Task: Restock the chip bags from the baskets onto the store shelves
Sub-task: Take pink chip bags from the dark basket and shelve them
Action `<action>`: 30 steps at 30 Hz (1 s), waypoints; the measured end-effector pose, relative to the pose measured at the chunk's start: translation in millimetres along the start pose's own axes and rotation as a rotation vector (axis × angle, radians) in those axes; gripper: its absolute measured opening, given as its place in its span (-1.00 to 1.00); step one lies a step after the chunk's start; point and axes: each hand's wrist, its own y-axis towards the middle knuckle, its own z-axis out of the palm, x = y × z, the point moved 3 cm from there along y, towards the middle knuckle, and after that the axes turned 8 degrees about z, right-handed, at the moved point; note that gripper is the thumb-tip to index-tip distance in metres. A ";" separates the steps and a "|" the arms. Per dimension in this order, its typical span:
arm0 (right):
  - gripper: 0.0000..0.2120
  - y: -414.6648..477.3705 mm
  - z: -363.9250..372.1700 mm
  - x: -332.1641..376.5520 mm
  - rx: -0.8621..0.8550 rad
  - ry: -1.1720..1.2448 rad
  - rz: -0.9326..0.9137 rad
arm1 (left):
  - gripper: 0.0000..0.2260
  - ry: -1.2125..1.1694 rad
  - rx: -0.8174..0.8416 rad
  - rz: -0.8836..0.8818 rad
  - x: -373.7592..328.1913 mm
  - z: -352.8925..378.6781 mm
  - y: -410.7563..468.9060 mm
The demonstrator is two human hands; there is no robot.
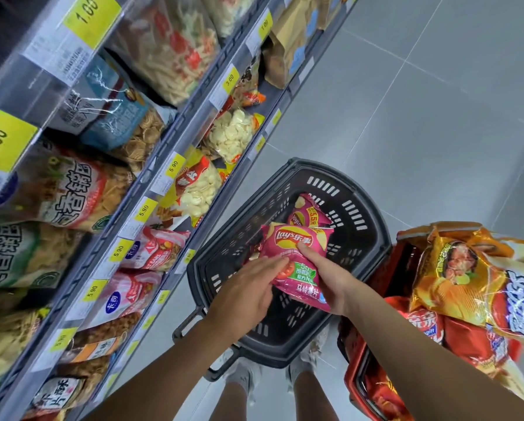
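A pink Lay's chip bag (294,247) hangs over the black basket (367,238) on the floor. My right hand (327,281) grips the bag's right side, thumb on its front. My left hand (248,287) lies with straight fingers touching the bag's left lower edge. A second pink Lay's bag (311,212) lies inside the black basket behind the held one. The store shelves (151,165) run along the left, stocked with snack bags.
A red basket (361,378) stands at the right, holding red bags, with a large orange chip bag (464,281) on top. Yellow price tags line the shelf rails. Grey tiled floor stretches to the upper right. My feet are below the black basket.
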 end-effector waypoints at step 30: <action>-0.54 -8.0 4.6 -12.8 0.002 -0.094 -0.457 | -0.30 -1.137 -0.044 -0.749 26.2 12.2 28.4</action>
